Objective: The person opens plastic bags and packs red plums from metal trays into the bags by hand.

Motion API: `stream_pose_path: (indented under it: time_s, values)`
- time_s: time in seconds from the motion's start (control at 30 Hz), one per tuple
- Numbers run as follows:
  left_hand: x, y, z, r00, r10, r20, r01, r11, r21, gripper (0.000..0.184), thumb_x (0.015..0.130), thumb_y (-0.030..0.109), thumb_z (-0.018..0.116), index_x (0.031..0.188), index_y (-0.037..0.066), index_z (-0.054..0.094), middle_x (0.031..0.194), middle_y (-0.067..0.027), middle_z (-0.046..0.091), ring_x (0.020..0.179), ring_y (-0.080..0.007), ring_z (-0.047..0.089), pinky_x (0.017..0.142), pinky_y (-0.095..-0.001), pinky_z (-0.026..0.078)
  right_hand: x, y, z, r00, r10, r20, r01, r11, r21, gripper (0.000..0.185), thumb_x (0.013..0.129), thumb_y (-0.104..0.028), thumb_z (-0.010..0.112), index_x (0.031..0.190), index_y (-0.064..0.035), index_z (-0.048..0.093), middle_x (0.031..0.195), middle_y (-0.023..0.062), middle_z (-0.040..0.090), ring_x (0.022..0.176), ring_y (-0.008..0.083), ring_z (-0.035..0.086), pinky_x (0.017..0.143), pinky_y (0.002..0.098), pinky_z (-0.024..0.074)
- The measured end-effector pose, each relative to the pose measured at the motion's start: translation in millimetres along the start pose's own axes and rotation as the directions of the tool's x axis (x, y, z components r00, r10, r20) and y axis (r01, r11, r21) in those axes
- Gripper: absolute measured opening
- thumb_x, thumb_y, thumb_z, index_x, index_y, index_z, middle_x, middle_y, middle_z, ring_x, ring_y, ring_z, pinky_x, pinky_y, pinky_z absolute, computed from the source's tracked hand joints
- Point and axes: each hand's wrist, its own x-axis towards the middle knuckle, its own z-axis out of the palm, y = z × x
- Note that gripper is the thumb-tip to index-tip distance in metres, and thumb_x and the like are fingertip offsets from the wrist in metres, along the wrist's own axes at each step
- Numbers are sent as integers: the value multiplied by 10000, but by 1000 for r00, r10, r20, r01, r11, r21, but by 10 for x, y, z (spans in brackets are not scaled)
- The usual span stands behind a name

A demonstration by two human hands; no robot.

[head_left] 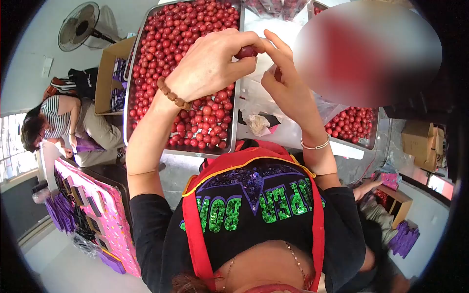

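My left hand (pixel 215 61), with a wooden bead bracelet at the wrist, is closed around a dark red plum-like fruit (pixel 245 52) between thumb and fingers. It is held above the right part of a large metal tray (pixel 238 105) piled with small round red fruit (pixel 188 29). Close by on the right, my right hand (pixel 293 85) has a bangle at its wrist and bent fingers. Its index finger reaches the left fingertips. A bit of dark red fruit (pixel 278 74) shows between its thumb and fingers, mostly hidden. Beneath my right hand lies clear plastic (pixel 254 95).
A second tray (pixel 375 129) of red fruit stands to the right, with bagged fruit (pixel 273 6) at the back. A crumpled tissue (pixel 258 125) lies near the table edge. A person (pixel 63 117) sits at left, beside a cardboard box (pixel 105 83). A blurred patch covers the upper right.
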Motion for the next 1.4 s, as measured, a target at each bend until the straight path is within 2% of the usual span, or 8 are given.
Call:
stream_pose_path:
  time_s: [0.33,0.43,0.7,0.77,0.83,0.93,1.03,1.4]
  values:
    - [-178,-258,-390,893,-431,-126,250,710,-658,252,939,295,448,930,64,549,756,4,526,592,-52,451,481,-177,333,-45,88,-321,986,164,-28,-143,924,354,570,704,75,520,1264,-25,468,1338,169,416,574,54,490,552,208,442]
    - [-584,-809,-184,819,-572,-38,243,407,-881,238,924,267,467,1032,63,524,831,-20,570,639,-81,521,518,-204,406,-123,23,-384,983,158,-89,-95,867,489,572,768,52,459,1332,-14,393,623,-1,529,577,53,489,520,191,403]
    - [-1519,-1432,1042,673,-599,-434,517,801,-304,183,850,131,601,1021,75,568,844,-19,546,704,-68,492,572,-177,363,-149,-41,-249,969,241,45,-219,765,606,547,797,3,471,1336,3,376,638,-4,527,574,53,480,516,188,389]
    - [-1436,-1248,879,467,-858,-211,439,433,-787,189,884,145,562,1062,89,528,725,8,520,586,-54,468,508,-173,368,-160,-142,-241,962,262,75,-259,789,557,566,783,13,469,1340,-6,373,628,-14,516,573,47,474,515,184,385]
    - [-1250,-924,514,572,-710,-411,355,666,-656,189,899,129,533,1079,77,511,700,19,513,551,-48,451,491,-173,370,-169,-189,-225,953,288,98,-297,812,502,585,769,22,467,1345,-15,371,619,-25,506,573,41,468,514,179,380]
    - [-945,-150,-74,736,-381,-559,211,914,-346,283,877,67,549,1150,10,505,883,-20,541,765,-79,510,670,-219,434,-217,-147,-135,960,150,235,-248,843,478,591,740,41,505,1318,-46,415,1362,130,394,654,32,489,567,188,419]
    - [-659,361,-354,980,108,-169,-71,975,212,388,695,5,598,1074,73,555,828,-56,542,753,-181,537,683,-288,438,-176,-187,-60,956,108,272,-211,899,384,596,736,25,514,1319,-49,411,1353,167,404,657,53,498,583,208,431]
    - [-350,356,-184,987,48,153,-138,738,660,318,707,80,573,1019,138,565,787,-65,497,755,-233,531,628,-346,410,-59,-104,76,953,110,281,-213,906,365,581,722,12,505,1296,-13,418,1281,154,471,659,90,522,583,238,448]
